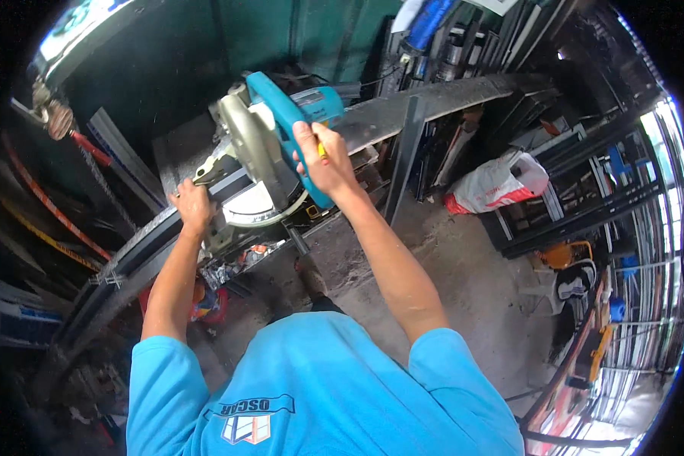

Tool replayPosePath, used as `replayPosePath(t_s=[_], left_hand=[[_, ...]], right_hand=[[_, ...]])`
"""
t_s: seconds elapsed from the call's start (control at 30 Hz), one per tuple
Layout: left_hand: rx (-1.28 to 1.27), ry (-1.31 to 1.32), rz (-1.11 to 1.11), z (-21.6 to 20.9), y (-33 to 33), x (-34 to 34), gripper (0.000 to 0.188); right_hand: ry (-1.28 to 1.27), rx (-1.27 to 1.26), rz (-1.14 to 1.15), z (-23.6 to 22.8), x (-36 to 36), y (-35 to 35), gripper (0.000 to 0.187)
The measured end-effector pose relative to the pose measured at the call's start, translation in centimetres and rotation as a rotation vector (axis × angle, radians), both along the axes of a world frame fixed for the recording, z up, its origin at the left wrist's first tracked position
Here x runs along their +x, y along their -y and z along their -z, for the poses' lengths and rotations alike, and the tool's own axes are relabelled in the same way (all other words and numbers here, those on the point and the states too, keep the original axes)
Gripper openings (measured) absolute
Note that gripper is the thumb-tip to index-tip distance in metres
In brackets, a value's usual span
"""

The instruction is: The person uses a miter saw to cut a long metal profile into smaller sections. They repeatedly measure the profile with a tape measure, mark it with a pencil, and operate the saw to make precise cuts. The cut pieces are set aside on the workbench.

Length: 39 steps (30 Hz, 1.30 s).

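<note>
Your right hand [330, 161] is clamped around the teal plastic handle [283, 121] of a teal and silver-grey mitre saw [252, 140], which stands in front of you, a little left of the middle of the view. A small yellow piece [322, 150] shows among your right fingers; you cannot tell from here whether it is held or part of the saw. Your left hand [194, 205] is just beside the saw's left flank, fingers bent and touching the end of a long dark grey metal profile [133, 254] near the saw; their tips are partly hidden, so whether they close fully round it cannot be told. The profile runs away from the saw toward the lower left. Under the saw's head, nearest your body, lies its pale curved base [254, 209]. To the right of the saw stretches a long, dusty grey worktop [425, 99], with an upright dark metal bar [404, 159] at its near edge. Beyond it, lengths of dark and pale metal [501, 45] lean together by a dark green wall [304, 34]. Farther right, a crumpled white and red plastic bag [501, 181] sits beside dark metal frames [543, 228], near an orange object [566, 254].
</note>
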<state>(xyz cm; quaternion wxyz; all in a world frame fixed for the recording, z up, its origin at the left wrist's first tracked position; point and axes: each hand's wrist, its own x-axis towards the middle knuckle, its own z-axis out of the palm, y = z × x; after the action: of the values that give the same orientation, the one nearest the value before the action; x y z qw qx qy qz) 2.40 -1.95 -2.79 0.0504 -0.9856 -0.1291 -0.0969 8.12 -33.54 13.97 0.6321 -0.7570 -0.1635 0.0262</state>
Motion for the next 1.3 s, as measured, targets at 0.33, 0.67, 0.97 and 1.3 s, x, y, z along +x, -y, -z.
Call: replayPosePath(t_s=[0.33,0.67,0.97,1.3], left_hand=[[0.007,-0.054,-0.028,-1.3,0.7,-0.1,0.043],[0.056,0.001,-0.019,-0.9,0.5,-0.1,0.038],[0.065,-0.054,-0.042,-0.7,0.4,0.0,0.040],[0.061,-0.016,0.005,-1.2,0.7,-0.3,0.042]], right_hand=[[0.140,-0.040,0.079,1.6,-0.1,0.2,0.059],[0.170,-0.029,0.089,2.3,-0.5,0.4,0.058],[0.160,-0.094,0.079,2.8,-0.3,0.5,0.058],[0.158,-0.024,0.096,2.5,-0.6,0.5,0.058]])
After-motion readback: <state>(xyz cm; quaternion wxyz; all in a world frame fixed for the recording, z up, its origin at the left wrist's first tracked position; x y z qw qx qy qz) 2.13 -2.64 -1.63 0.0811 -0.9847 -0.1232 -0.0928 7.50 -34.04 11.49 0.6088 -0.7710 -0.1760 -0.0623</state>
